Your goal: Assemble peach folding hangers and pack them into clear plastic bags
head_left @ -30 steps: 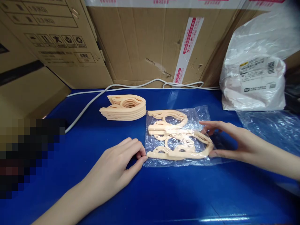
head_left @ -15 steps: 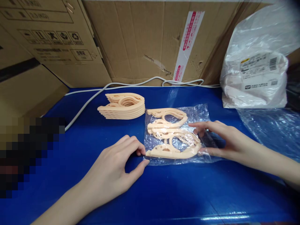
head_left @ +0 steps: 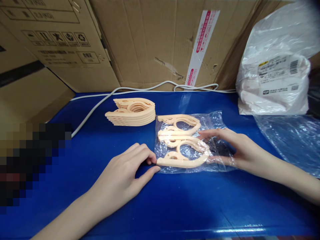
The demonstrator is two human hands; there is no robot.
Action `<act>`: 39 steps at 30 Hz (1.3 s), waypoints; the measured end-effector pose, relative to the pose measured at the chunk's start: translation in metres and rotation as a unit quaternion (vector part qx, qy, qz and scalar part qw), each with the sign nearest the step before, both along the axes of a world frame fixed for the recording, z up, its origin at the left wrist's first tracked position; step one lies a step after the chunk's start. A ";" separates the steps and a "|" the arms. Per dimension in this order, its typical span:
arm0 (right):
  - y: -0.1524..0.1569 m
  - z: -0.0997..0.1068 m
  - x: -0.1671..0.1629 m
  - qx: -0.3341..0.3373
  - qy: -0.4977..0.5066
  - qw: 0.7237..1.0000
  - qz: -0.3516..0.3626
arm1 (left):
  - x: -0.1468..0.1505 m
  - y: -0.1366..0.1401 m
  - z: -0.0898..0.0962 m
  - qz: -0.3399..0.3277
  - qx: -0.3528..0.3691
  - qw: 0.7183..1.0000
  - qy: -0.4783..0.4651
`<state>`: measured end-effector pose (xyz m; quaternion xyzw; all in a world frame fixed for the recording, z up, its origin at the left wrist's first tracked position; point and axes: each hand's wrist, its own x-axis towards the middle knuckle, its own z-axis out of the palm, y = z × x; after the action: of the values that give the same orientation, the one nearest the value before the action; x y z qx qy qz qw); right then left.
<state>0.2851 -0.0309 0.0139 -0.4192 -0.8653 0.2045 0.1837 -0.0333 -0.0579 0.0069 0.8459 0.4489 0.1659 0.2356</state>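
Head view: a clear, crinkled plastic bag [head_left: 215,120] lies flat on the glossy blue table [head_left: 175,206], with smooth cream hangers [head_left: 185,163], curved and pierced by rounded cut-outs, inside it. The left hand [head_left: 127,176] is at the bag's near left corner, thumb and forefinger close together; whether they pinch the film cannot be told. The right hand [head_left: 246,151] is at the bag's right side, thumb and fingers spread around a hanger's rounded end, shiny film over the thumb. Beyond the bag's far left corner sits a neat, ridged hanger stack [head_left: 132,120]; behind the bag, a thin white cable [head_left: 167,82] and creased brown cardboard [head_left: 150,40].
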 end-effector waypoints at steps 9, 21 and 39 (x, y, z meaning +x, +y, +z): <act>-0.001 -0.001 0.000 0.010 -0.001 1.000 0.001 | 0.000 0.001 0.002 0.003 0.007 1.000 0.008; 0.001 0.011 0.026 0.038 -0.069 0.997 -0.025 | -0.017 0.013 0.045 0.047 0.133 0.985 0.095; 0.003 0.013 0.042 0.167 -0.111 0.979 -0.042 | -0.065 0.147 0.070 0.022 0.067 0.975 0.210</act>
<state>0.3273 -0.0283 0.0270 -0.4386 -0.8839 0.0010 0.1622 -0.0987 0.0892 0.0770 0.8658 0.4943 0.0192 0.0753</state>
